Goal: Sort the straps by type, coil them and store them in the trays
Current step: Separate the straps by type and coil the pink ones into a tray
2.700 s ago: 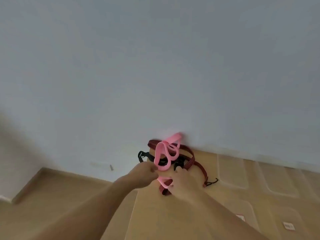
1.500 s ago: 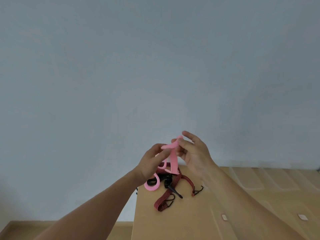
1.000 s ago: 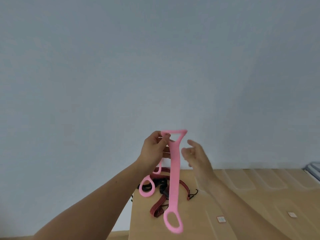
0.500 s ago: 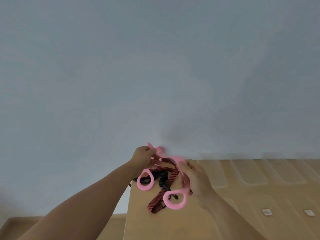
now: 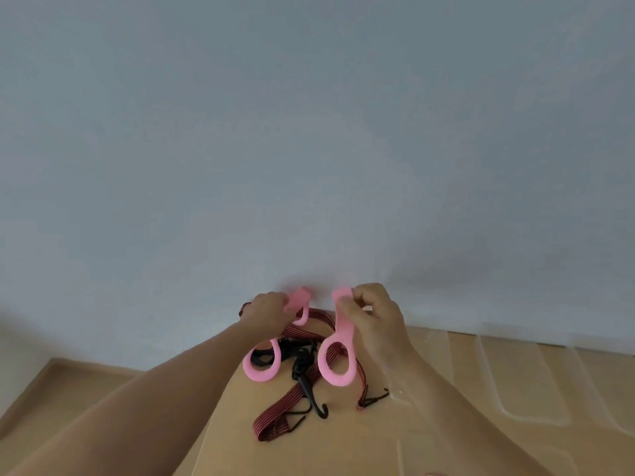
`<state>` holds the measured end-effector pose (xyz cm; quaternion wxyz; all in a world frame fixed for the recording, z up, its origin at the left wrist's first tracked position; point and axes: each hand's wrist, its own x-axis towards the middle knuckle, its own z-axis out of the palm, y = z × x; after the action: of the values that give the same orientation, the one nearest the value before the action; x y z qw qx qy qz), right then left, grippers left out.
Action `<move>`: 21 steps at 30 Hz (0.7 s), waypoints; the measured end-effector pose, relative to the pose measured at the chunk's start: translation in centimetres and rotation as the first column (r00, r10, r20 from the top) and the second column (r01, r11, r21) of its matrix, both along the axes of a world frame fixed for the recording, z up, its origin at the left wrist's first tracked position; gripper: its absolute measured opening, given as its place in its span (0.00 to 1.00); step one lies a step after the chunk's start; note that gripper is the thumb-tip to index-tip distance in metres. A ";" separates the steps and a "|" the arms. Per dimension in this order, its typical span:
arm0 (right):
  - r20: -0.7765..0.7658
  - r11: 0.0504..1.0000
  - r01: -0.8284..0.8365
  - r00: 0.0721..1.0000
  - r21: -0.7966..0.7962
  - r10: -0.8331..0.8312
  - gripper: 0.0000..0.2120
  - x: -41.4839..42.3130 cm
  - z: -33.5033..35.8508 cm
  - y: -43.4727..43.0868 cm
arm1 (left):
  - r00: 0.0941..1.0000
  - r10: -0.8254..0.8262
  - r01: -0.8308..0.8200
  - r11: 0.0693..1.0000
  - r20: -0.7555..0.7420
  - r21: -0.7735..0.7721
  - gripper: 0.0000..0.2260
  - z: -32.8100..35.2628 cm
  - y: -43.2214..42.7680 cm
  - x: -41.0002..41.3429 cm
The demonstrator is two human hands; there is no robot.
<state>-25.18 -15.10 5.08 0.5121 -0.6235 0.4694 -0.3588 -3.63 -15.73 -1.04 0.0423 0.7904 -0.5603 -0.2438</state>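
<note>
Pinched the left pink strap end (image 5: 299, 298) in the curled fingers of the left hand (image 5: 266, 309) and the right pink strap end (image 5: 342, 321) in the curled right hand (image 5: 372, 314), both raised just above the desk (image 5: 309, 451), 2 ring loops hanging down. Could not tell whether 1 strap or 2. Noted beneath, lying on the desk, a red striped bungee cord (image 5: 275, 415) and a black hook (image 5: 314, 398), with clear trays (image 5: 508, 412) to the right.

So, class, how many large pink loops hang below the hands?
2, both on the pink strap: the left loop below the left hand, the right loop below the right hand. Hands may hide more.
</note>
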 end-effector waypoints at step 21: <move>0.252 0.972 0.150 0.962 -0.183 -0.101 0.06 0.1 9.2 5.9 | 0.531 -0.279 -0.392 0.756 -0.800 -0.524 0.13 18.5 6.9 -1.8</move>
<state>-25.04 -9.17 14.26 0.4758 -0.5925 0.4042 -0.5090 -5.47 -8.85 17.50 0.5877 0.5220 -0.4866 -0.3813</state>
